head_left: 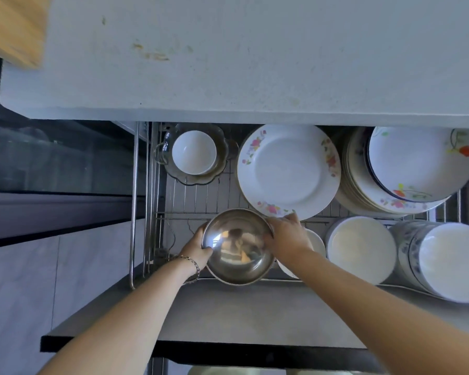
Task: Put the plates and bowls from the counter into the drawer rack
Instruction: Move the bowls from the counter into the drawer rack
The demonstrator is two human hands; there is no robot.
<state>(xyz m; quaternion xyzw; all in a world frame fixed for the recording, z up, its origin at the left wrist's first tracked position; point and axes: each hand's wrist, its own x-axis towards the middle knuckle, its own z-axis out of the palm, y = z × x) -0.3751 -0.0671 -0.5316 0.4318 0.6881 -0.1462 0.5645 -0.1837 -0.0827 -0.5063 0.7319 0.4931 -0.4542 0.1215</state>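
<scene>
Your left hand [198, 246] and right hand [287, 236] grip a steel bowl [237, 246] by its rim, over the rack's [201, 196] near left. Lower it level, clear of the flowered plate [289, 170].

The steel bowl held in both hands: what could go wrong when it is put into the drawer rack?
The steel bowl is held only at its edges by the left hand and right hand, so the smooth metal might slip. It is close to the floral plate and the white bowl partly hidden by the right hand, and could knock them when lowered.
</scene>
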